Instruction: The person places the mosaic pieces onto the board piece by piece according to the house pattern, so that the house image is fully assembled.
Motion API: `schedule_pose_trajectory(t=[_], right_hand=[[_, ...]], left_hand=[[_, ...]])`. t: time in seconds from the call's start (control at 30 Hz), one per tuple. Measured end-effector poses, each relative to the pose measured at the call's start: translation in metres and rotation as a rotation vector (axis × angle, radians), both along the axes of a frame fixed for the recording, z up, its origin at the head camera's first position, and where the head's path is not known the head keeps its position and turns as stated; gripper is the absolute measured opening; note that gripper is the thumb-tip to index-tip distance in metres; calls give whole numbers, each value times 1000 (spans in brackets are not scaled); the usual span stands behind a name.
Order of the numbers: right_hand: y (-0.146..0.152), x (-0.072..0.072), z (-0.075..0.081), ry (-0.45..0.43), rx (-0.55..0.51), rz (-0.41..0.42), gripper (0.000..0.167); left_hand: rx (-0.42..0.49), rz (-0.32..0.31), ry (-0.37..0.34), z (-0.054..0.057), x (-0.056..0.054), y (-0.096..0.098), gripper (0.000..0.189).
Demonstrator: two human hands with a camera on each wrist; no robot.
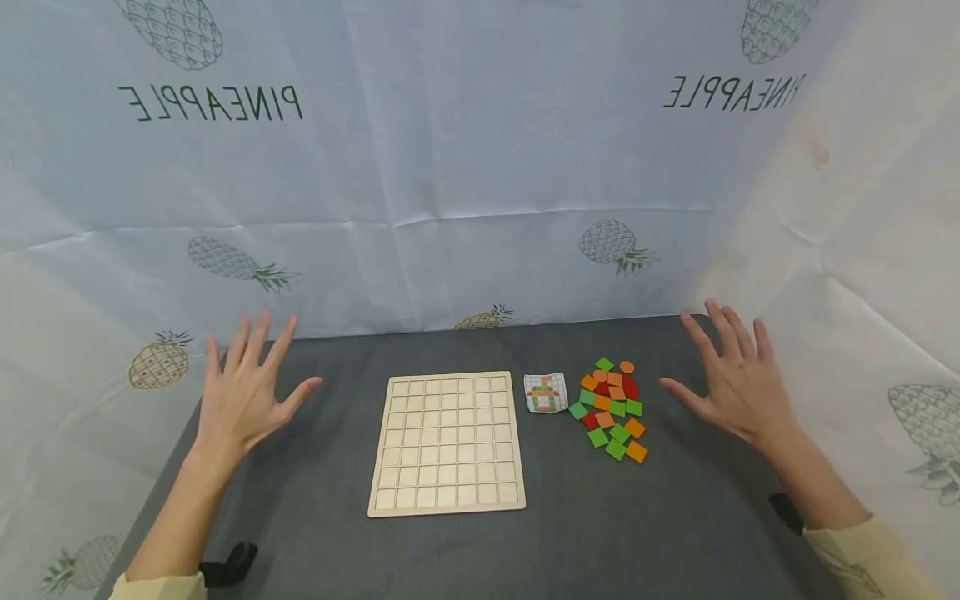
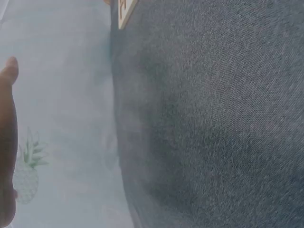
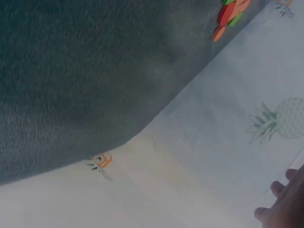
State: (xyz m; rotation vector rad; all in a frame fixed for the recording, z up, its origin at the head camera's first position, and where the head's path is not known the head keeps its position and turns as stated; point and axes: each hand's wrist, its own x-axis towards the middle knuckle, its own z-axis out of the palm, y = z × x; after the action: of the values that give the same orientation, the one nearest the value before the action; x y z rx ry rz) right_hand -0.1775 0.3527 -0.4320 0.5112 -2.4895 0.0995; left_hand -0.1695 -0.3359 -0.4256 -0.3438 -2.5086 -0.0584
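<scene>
Both hands hold nothing and are spread with straight fingers above the table. My left hand (image 1: 243, 396) is to the left of a pale wooden grid board (image 1: 447, 444), well apart from it. On the right, my right hand (image 1: 738, 383) is nearest to a loose heap of small orange, green and red tiles (image 1: 617, 408), without touching them. Between board and tiles lies a small printed pattern card (image 1: 546, 393) with a coloured figure on a grid. Only part of the left hand (image 2: 7, 142) and a few fingertips of the right hand (image 3: 280, 199) show in the wrist views.
A dark grey cloth covers the table (image 1: 322, 467). White curtains (image 1: 450, 150) with pineapple prints hang behind it and at both sides. Black straps (image 1: 231, 567) show by the wrists.
</scene>
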Motion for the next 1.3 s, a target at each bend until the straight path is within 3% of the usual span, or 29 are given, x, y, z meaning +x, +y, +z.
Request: schedule_pose_trajectory(t=[0.13,0.27,0.37,0.5,0.67,0.83,1.1,1.3], right_hand=[[-7,3,-2,-20,-45,51,107],[-12,4,-6,-58,-105,94,99],[-15,7,-12,-109,-165,125,86],[-20,13,-21,-221,-258,142,90],[-25,19,-30,-296,-326,157,83],[-27,21,-37,-341,-368,205,78],[-24,17,-50,-501,-429,232,56],[-22,11,-55,-640,-470,247,43]], left_hand=[[18,2,-35,-2,7,3,99],[76,2,-122,-3,16,10,84],[150,1,-258,-3,23,16,71],[260,-20,-449,-7,31,23,56],[350,-83,-506,-18,38,30,48],[428,-118,-576,-29,46,38,46],[732,-245,-923,-42,55,49,52],[871,-318,-1031,-51,56,59,57]])
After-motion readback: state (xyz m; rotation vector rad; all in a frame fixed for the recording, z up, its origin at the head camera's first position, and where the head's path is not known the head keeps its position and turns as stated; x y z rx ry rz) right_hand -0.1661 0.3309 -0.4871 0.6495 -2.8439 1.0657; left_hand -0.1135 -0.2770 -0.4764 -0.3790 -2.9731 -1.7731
